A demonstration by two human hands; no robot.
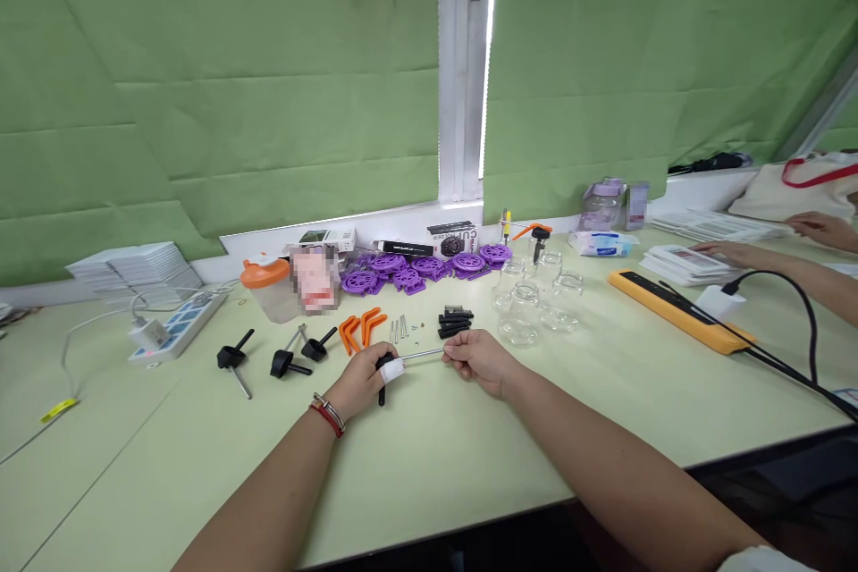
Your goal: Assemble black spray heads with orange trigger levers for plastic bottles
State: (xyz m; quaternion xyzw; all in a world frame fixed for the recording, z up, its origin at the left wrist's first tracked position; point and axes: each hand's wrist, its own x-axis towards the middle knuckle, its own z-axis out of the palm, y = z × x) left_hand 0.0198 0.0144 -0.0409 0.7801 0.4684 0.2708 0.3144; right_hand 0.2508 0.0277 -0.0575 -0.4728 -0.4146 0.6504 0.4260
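Holding black knob [382, 394] in left hand [364, 380], just in front of orange levers [347, 335] and slightly right of them; apparently lifted above surface [416, 474]. Curled snugly around the body in left hand, with white tape [393, 370] on the thumb. Pinching far end of rod [421, 353] in right hand [483, 362], with fingertips closed; cannot tell if also hiding a small part in there.

Likely light and stiff, probably plastic and metal, not very fragile. Perhaps slick along the rod. Best to grip by the black body and steady near the rod's far end.

Looks dark at the body, with a straight arm sticking out toward the near edge; thin, straight and silvery along the rod. Mostly covered by fingers at the joint, so hard to check there. Similar-looking to spare knobs [231, 358] left of levers. Also visible: screws [400, 328] just right of levers, clips [456, 322] farther right, purple wheels [360, 282] behind.
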